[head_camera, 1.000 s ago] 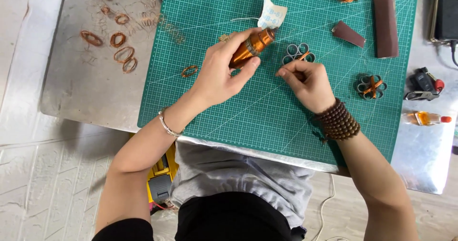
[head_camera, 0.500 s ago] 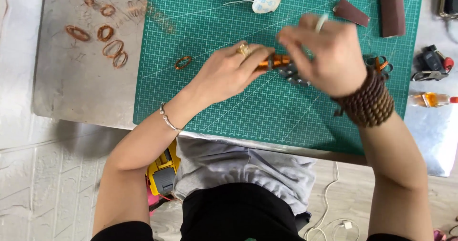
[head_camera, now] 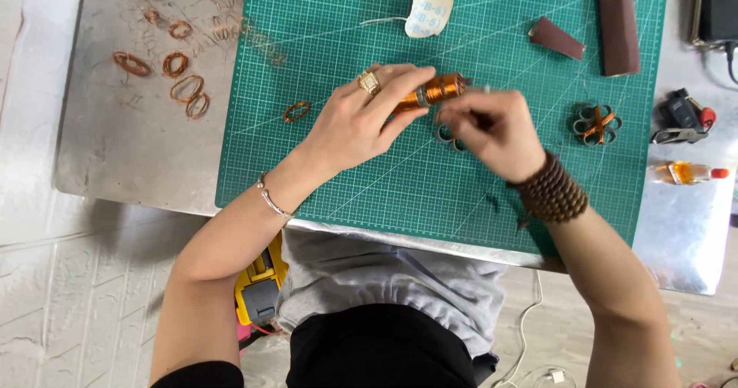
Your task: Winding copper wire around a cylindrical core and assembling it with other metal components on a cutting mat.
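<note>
While the left hand grips the copper wire spool above the green cutting mat, its long axis pointing rightward, the right hand pinches closed just beside the spool's far end, over the steel surface.

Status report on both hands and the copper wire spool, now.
Left hand shut on copper wire spool, held over green cutting mat. Right hand pinched at spool's end; wire itself too fine to see. Wire flower piece directly beneath hands.
</note>
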